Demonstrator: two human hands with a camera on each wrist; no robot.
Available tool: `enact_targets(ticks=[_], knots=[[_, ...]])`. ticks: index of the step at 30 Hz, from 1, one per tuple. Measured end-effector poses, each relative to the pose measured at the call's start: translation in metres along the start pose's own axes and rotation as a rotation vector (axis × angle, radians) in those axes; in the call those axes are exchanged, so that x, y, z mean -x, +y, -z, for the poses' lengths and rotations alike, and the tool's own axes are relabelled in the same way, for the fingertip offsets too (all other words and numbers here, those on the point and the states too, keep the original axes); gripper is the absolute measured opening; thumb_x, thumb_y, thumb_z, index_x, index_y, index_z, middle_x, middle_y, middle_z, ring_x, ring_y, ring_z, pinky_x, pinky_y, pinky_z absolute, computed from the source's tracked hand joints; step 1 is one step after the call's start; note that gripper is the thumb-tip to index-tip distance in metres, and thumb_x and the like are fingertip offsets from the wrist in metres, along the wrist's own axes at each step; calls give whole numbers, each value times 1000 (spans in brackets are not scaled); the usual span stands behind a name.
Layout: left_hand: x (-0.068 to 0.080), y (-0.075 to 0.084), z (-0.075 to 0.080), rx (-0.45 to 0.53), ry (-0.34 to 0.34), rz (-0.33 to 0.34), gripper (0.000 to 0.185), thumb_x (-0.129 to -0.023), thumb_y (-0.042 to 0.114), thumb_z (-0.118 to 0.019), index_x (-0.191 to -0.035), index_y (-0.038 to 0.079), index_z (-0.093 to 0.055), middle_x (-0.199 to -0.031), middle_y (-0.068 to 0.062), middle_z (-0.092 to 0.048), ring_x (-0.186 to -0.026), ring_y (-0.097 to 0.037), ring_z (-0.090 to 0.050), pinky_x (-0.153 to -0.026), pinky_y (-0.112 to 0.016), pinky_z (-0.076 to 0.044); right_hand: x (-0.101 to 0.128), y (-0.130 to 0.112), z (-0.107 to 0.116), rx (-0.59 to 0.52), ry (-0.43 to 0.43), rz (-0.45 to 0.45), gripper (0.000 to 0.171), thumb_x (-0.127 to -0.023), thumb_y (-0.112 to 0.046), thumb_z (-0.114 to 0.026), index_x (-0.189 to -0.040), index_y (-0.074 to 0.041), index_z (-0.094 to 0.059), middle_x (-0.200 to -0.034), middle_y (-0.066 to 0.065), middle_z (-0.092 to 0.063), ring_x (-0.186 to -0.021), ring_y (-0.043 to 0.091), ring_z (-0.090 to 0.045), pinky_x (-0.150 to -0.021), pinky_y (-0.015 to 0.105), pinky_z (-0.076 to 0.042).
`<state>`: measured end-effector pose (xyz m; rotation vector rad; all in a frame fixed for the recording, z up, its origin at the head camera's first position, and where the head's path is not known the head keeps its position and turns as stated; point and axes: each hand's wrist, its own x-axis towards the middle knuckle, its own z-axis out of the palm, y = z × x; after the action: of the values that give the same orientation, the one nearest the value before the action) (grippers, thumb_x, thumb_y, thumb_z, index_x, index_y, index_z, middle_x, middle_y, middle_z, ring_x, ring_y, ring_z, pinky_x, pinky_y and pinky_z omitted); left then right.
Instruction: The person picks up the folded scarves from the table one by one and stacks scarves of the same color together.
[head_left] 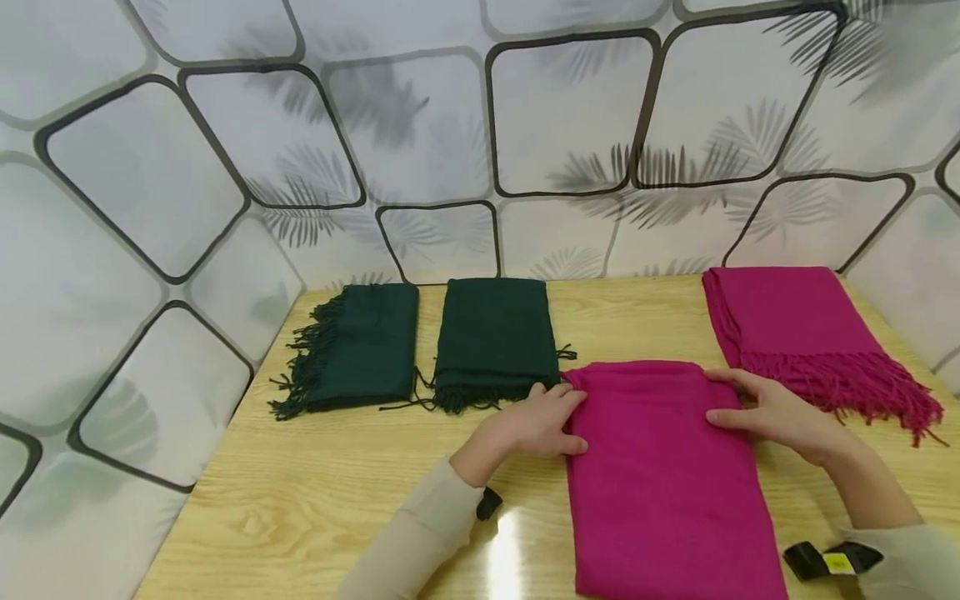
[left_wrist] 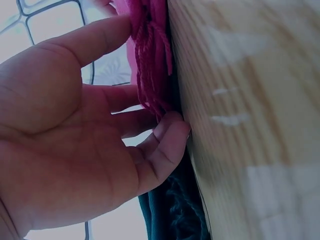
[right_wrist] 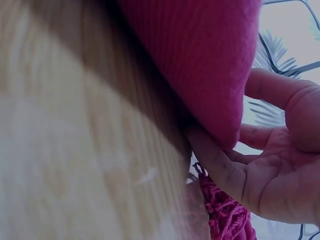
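In the head view a folded magenta fringed scarf (head_left: pixel 667 492) lies lengthwise on the table between both hands. My left hand (head_left: pixel 542 421) holds its left edge near the far end. In the left wrist view, the thumb of that hand (left_wrist: pixel 70 130) meets the cloth, and its fingers bend beside the hanging fringe (left_wrist: pixel 152 65). At the opposite edge, my right hand (head_left: pixel 776 417) grips the scarf with fingers and thumb spread along the side. The right wrist view shows that hand (right_wrist: pixel 280 155) around the folded edge (right_wrist: pixel 210 85), one finger tucked beneath it.
Two folded dark green scarves, one at the far left (head_left: pixel 371 350) and another (head_left: pixel 495 333) beside it, lie on the wooden table (head_left: pixel 300 492). A second magenta scarf (head_left: pixel 795 312) is folded at the back right, fringe toward me. Patterned fabric walls (head_left: pixel 420 142) stand behind and at the sides.
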<state>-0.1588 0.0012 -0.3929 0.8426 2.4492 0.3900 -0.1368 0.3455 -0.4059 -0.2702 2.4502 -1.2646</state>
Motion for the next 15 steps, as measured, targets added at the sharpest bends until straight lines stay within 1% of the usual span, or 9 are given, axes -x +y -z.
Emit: enact_targets(ticks=[3, 6, 11, 15], knots=[[-1, -1, 1, 10, -15, 7, 75, -98, 40, -61, -158, 12, -26, -162, -8, -24, -145, -32, -24, -114, -36, -33, 3, -1, 0, -25, 0, -1, 70, -98, -23, -64, -152, 5, -29, -138, 33, -44, -100, -8, -55, -75, 30, -56], [3, -3, 3, 37, -20, 8, 75, -98, 39, -61, -159, 14, -24, -163, -10, -22, -147, -33, -22, -114, -39, -34, 4, -3, 1, -14, 13, -5, 69, -100, -25, -62, -153, 4, -28, -136, 31, -46, -97, -5, -58, -74, 32, -56], [10, -9, 8, 58, -1, -11, 69, -100, 37, -59, -157, 14, -29, -161, -9, -23, -146, -32, -24, -112, -39, -37, 5, -6, 5, 48, 42, -5, 66, -101, -27, -59, -152, 4, -29, -132, 27, -47, -95, -4, -56, -73, 31, -55], [13, -13, 14, 86, 12, -33, 67, -100, 34, -58, -157, 13, -30, -161, -9, -24, -146, -32, -26, -113, -38, -35, 5, -7, 8, 102, 61, 5, 64, -102, -27, -58, -151, 4, -30, -133, 27, -48, -96, -7, -53, -75, 26, -53]])
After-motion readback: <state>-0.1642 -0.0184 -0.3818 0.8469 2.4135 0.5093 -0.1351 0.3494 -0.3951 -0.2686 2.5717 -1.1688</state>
